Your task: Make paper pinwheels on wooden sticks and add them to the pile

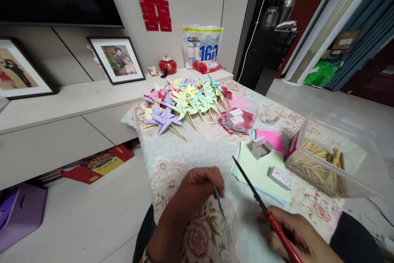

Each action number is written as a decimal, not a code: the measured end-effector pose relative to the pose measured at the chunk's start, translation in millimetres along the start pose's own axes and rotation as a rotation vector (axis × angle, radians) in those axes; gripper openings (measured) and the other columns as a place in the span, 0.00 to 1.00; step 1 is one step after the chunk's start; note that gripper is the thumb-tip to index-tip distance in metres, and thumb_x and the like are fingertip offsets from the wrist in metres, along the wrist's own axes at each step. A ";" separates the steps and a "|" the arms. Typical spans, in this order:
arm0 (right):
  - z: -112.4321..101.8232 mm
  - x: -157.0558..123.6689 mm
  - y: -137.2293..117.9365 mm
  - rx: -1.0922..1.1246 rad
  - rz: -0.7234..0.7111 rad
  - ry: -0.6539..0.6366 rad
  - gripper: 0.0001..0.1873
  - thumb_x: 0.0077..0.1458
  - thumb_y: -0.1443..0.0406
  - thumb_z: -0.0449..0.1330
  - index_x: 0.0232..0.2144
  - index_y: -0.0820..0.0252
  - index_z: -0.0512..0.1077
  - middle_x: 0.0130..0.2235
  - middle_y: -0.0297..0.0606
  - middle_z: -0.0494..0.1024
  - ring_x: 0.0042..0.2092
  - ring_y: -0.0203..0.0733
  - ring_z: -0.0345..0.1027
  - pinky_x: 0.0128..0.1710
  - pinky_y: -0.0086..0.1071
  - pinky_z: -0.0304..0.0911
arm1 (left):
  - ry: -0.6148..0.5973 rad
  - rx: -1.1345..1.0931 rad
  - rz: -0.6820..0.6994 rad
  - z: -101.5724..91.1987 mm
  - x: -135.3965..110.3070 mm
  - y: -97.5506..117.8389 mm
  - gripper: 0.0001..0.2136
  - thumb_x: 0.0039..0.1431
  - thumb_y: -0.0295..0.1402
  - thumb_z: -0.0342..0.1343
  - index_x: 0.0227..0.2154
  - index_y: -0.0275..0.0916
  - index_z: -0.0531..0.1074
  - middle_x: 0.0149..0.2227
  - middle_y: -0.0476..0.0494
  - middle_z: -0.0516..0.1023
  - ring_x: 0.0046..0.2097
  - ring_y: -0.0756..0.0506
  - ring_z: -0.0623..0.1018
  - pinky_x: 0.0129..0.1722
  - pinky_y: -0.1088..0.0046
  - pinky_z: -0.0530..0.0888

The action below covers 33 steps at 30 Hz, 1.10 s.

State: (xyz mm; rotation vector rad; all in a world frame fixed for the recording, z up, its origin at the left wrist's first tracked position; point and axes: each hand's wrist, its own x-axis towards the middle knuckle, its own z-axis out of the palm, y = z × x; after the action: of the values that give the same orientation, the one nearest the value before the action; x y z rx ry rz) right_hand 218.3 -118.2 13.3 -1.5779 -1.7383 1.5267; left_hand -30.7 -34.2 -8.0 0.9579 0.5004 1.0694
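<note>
My left hand [192,197] is closed in a pinch on a thin sheet of blue paper [222,213], seen edge-on above the flowered tablecloth [191,152]. My right hand [297,236] grips red-handled scissors [261,203], whose dark blades point up and left, close to the paper. Further back on the table lies a pile of several finished paper pinwheels [184,101] in purple, yellow, green, pink and blue, on wooden sticks.
A stack of coloured paper sheets [261,170] with small white boxes [280,177] lies to the right. Beside it is a clear tub of wooden sticks [320,164]. A clear bowl [241,117] and a glass [271,116] stand further back. Framed photos [118,60] lean on the low cabinet.
</note>
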 end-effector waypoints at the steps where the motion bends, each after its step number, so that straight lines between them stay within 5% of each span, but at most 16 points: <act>1: -0.9 7.5 -6.4 -0.100 -0.040 0.051 0.24 0.57 0.44 0.56 0.26 0.58 0.64 0.23 0.28 0.60 0.25 0.33 0.54 0.23 0.25 0.53 | -0.065 -0.005 -0.041 -0.3 -3.3 1.6 0.06 0.51 0.32 0.68 0.21 0.40 0.80 0.23 0.46 0.74 0.28 0.48 0.71 0.32 0.71 0.66; 5: -2.4 39.4 -32.1 -0.481 -0.088 0.225 0.18 0.59 0.51 0.58 0.27 0.57 0.65 0.28 0.36 0.73 0.31 0.41 0.66 0.31 0.32 0.57 | -0.288 -0.037 -0.140 -4.2 -10.1 5.2 0.09 0.51 0.38 0.68 0.22 0.40 0.81 0.23 0.43 0.75 0.26 0.48 0.72 0.30 0.69 0.66; 10: 0.1 81.9 -65.6 -0.792 -0.157 0.263 0.10 0.61 0.60 0.54 0.33 0.60 0.70 0.36 0.43 0.75 0.34 0.44 0.69 0.32 0.33 0.56 | -0.504 -0.031 -0.185 -7.4 -5.8 4.8 0.11 0.51 0.42 0.67 0.23 0.39 0.82 0.24 0.43 0.75 0.27 0.48 0.73 0.32 0.70 0.69; 16: 12.1 144.7 -94.1 -0.835 -0.354 0.085 0.05 0.58 0.65 0.58 0.37 0.61 0.72 0.39 0.41 0.75 0.38 0.42 0.67 0.36 0.31 0.55 | -0.612 0.013 -0.288 -6.3 -4.6 2.4 0.15 0.50 0.46 0.66 0.25 0.38 0.82 0.28 0.41 0.77 0.31 0.45 0.77 0.36 0.69 0.72; 23: 51.0 197.9 -115.1 -0.762 -0.442 0.066 0.09 0.57 0.63 0.62 0.38 0.63 0.73 0.40 0.43 0.75 0.39 0.42 0.67 0.38 0.32 0.56 | -0.661 -0.015 -0.259 -10.0 0.0 0.9 0.15 0.48 0.47 0.67 0.25 0.38 0.82 0.27 0.43 0.76 0.31 0.45 0.76 0.37 0.68 0.73; 29: 60.2 197.4 -117.2 -0.700 -0.530 0.010 0.03 0.58 0.68 0.62 0.36 0.62 0.74 0.41 0.42 0.77 0.43 0.42 0.69 0.44 0.31 0.60 | -0.566 -0.067 -0.194 -8.2 0.2 -2.5 0.13 0.48 0.43 0.68 0.25 0.37 0.82 0.26 0.43 0.76 0.30 0.47 0.74 0.34 0.71 0.69; 33: 28.8 179.0 -95.9 -0.331 -0.561 0.084 0.07 0.60 0.69 0.58 0.36 0.61 0.77 0.39 0.40 0.79 0.42 0.42 0.71 0.45 0.33 0.62 | -0.206 0.014 -0.187 -11.7 5.6 -12.7 0.10 0.45 0.39 0.70 0.26 0.37 0.82 0.23 0.46 0.75 0.24 0.51 0.71 0.25 0.76 0.64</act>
State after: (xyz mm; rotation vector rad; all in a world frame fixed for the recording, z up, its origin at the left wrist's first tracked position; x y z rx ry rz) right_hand 89.2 41.2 14.3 -1.1110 -2.2191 0.9276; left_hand -30.6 -26.2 -24.3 1.0002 0.4186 0.7911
